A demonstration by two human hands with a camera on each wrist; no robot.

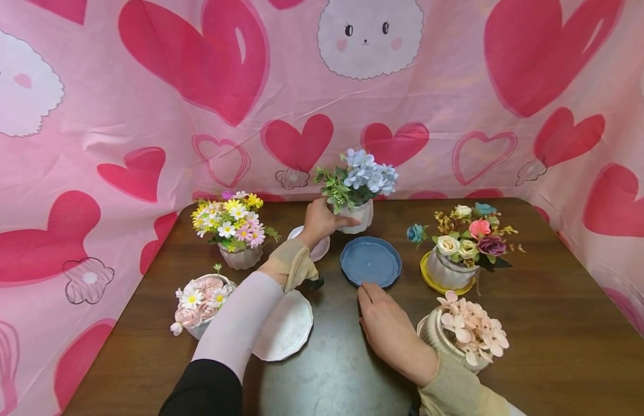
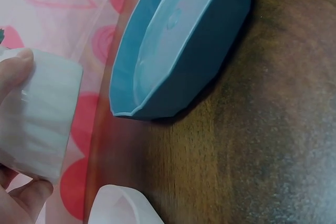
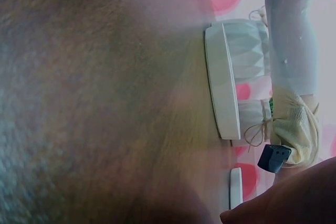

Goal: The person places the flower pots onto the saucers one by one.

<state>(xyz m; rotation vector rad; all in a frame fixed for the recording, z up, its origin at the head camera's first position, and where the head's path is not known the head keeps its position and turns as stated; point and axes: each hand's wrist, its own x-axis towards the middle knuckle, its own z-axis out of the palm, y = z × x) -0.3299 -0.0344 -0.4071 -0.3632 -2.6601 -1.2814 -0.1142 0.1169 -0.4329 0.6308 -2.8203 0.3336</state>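
Note:
My left hand [image 1: 322, 222] grips a white pot [image 1: 361, 219] of pale blue flowers [image 1: 369, 172] at the back of the table, thumb across its front. In the left wrist view, fingers [image 2: 18, 69] lie on both sides of that white pot, which is lifted and tilted in that view. A round blue saucer [image 1: 371, 263] lies just in front of the pot. At the saucer's near rim rest the extended fingertips of my right hand [image 1: 389, 326]; its thumb is hidden in the head view.
To the left stand a pot of daisies [image 1: 241, 257], a pot of pink roses [image 1: 204, 303], a white saucer [image 1: 288, 329] and a small pale saucer [image 1: 320, 248]. On the right are a mixed-flower pot [image 1: 449, 271] on a yellow saucer [image 1: 431, 283] and a ribbed pot of peach flowers [image 1: 439, 338].

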